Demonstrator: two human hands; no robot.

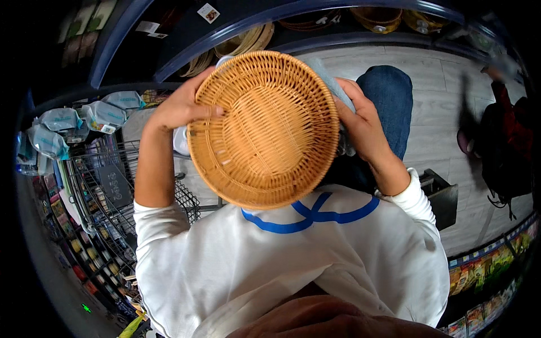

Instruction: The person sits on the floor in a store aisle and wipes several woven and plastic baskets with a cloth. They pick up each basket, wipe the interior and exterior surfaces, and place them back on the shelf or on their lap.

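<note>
A round, tan woven wicker basket is held up in front of my chest, its hollow side facing me. My left hand grips its left rim, with the thumb inside and the other fingers hidden behind. At the opposite side, my right hand is closed around a grey-blue cloth next to the basket's right rim. Part of the cloth is hidden behind the basket.
A black wire shopping cart stands to my left, near teal-and-white packs. Ahead is a dark shelf with more wicker baskets. Another person is at the far right. Packaged goods line the lower right.
</note>
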